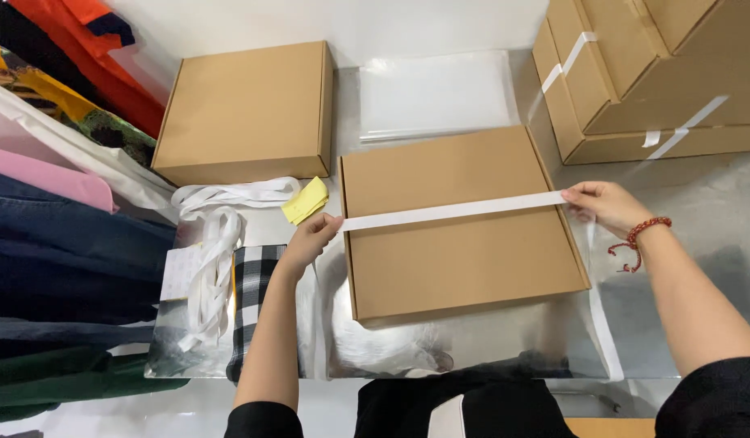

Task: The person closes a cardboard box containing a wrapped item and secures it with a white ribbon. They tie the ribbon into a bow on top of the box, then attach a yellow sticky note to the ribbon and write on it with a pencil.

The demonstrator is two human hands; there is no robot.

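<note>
left hand (310,239): pinched shut on left end of strap (452,212), at box's left edge
right hand (606,204): fingers closed on strap's right end, at box's right edge; red bead bracelet (646,229) on wrist
strap: white, stretched flat and taut across the lid, slightly tilted, right end higher
box (460,223): flat brown carton, closed, centre of shiny table (505,341)
second box (249,109): up left, apart
stacked cartons (634,73): top right
strap pile (221,235): left of the hand, yellow tags (306,200) beside
clothes (58,211): far left
</note>
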